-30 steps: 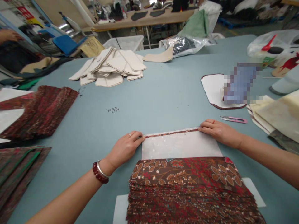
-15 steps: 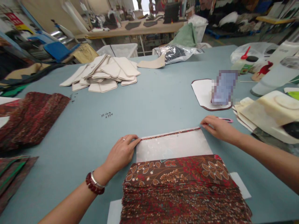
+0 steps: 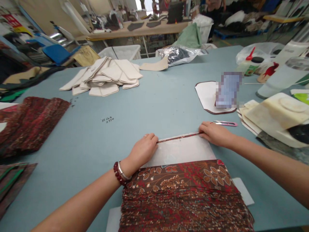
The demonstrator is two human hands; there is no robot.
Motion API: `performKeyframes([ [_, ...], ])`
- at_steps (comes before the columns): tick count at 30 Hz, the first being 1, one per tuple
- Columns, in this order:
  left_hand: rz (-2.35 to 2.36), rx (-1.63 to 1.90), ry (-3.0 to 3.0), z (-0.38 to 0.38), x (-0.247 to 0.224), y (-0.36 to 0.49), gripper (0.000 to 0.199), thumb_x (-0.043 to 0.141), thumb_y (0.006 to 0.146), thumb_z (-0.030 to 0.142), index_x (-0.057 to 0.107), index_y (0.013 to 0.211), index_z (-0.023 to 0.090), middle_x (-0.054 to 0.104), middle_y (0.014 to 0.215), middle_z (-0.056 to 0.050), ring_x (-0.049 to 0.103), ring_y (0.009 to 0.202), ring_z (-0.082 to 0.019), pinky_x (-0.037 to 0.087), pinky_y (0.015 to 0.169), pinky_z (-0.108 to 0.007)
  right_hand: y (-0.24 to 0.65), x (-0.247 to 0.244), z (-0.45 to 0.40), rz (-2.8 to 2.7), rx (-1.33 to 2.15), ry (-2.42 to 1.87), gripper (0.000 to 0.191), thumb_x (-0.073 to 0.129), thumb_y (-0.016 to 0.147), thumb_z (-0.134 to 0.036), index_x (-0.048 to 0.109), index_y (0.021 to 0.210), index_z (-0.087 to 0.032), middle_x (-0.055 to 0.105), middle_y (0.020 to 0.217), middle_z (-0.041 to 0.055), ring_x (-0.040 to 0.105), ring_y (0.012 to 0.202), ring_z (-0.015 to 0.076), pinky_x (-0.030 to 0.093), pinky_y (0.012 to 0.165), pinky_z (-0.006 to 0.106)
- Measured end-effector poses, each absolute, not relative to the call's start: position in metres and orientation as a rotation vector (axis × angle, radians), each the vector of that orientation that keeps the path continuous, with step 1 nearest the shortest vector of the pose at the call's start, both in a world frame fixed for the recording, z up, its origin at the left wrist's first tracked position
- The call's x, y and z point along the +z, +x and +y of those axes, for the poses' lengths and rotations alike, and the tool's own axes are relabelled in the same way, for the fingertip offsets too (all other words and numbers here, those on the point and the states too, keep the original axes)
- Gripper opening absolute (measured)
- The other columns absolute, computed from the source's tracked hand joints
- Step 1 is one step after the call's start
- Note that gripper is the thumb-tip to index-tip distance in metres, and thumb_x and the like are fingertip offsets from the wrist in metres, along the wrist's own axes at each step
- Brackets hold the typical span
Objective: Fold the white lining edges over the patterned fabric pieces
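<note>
A white-backed fabric panel (image 3: 183, 149) lies flat beyond a thick stack of brown and red floral fabric (image 3: 185, 199). Along its far edge runs a narrow folded strip of the floral print. My left hand (image 3: 144, 149), with a ring and wrist bracelets, is closed on the panel's far left corner, its fingertips pressed at the folded strip. At the far right corner my right hand (image 3: 213, 132) pinches the same edge between thumb and fingers. White sheet corners stick out from under the stack on both sides.
Pink-handled snips (image 3: 227, 123) lie beside my right hand. Farther off are a dark-edged white panel (image 3: 207, 96) with a blurred device, cream pieces (image 3: 113, 72), and bottles (image 3: 252, 66) at right. Folded red-brown fabric (image 3: 33, 124) lies at left.
My left hand has moved right, over the panel's left corner. My right hand has shifted slightly left, onto the panel's right corner, and the snips show more fully.
</note>
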State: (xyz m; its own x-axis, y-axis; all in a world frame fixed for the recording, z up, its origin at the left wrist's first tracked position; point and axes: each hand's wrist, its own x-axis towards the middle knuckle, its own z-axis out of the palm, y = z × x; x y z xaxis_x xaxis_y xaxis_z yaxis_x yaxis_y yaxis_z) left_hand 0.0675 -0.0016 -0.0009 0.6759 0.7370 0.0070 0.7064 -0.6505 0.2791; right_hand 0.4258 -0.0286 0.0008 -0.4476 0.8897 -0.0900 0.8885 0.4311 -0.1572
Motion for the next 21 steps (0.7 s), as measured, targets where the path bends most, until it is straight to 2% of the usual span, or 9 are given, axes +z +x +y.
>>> performKeyframes([
  [2,1.237,0.116,2.571,0.006,0.000,0.072,0.007,0.057,0.084,0.014,0.061,0.085,0.019,0.063,0.085,-0.007,0.056,0.076,-0.022,0.042,0.066,-0.032,0.425,-0.001,-0.024,-2.566,0.458,-1.723,0.006,0.057,0.091,-0.019,0.062,0.093,-0.018,0.065,0.092,0.0086,0.060,0.086,0.0235,0.039,0.074,0.032],
  [6,1.244,0.019,2.424,0.020,0.007,0.074,0.009,0.062,0.076,0.013,0.058,0.073,0.021,0.061,0.071,-0.004,0.052,0.064,-0.019,0.033,0.059,-0.030,0.424,0.001,-0.020,-2.500,0.648,-1.744,0.006,0.060,0.083,-0.014,0.058,0.082,-0.020,0.063,0.079,0.0038,0.058,0.075,0.0204,0.039,0.066,0.030],
  [10,1.070,0.121,2.535,0.003,0.026,0.062,0.008,0.061,0.082,0.015,0.058,0.076,0.020,0.060,0.079,-0.005,0.053,0.073,-0.020,0.035,0.063,-0.031,0.430,0.019,-0.044,-2.520,0.617,-1.585,0.006,0.062,0.082,-0.016,0.057,0.083,-0.020,0.062,0.091,0.0065,0.057,0.085,0.0224,0.041,0.075,0.033],
  [13,0.952,0.110,2.723,-0.034,0.047,0.050,0.010,0.050,0.094,0.016,0.058,0.089,0.019,0.060,0.088,-0.006,0.051,0.075,-0.019,0.037,0.063,-0.032,0.441,0.042,-0.075,-2.553,0.628,-1.532,0.009,0.062,0.090,-0.028,0.058,0.085,-0.022,0.061,0.098,0.0079,0.057,0.090,0.0248,0.043,0.078,0.037],
  [17,0.722,0.028,2.854,-0.086,0.066,0.041,0.011,0.050,0.097,0.012,0.059,0.097,0.019,0.060,0.093,-0.005,0.052,0.076,-0.020,0.042,0.066,-0.034,0.456,0.068,-0.093,-2.524,0.965,-1.569,0.028,0.060,0.093,-0.052,0.060,0.096,-0.023,0.064,0.099,0.0065,0.061,0.090,0.0247,0.048,0.077,0.037],
  [21,0.651,0.023,2.852,-0.111,0.070,0.039,0.010,0.053,0.098,0.019,0.060,0.106,0.019,0.060,0.096,-0.005,0.053,0.077,-0.020,0.045,0.067,-0.036,0.424,0.081,-0.073,-2.448,0.821,-1.648,0.042,0.054,0.094,-0.061,0.062,0.109,-0.023,0.067,0.107,0.0087,0.064,0.094,0.0267,0.051,0.078,0.038],
])
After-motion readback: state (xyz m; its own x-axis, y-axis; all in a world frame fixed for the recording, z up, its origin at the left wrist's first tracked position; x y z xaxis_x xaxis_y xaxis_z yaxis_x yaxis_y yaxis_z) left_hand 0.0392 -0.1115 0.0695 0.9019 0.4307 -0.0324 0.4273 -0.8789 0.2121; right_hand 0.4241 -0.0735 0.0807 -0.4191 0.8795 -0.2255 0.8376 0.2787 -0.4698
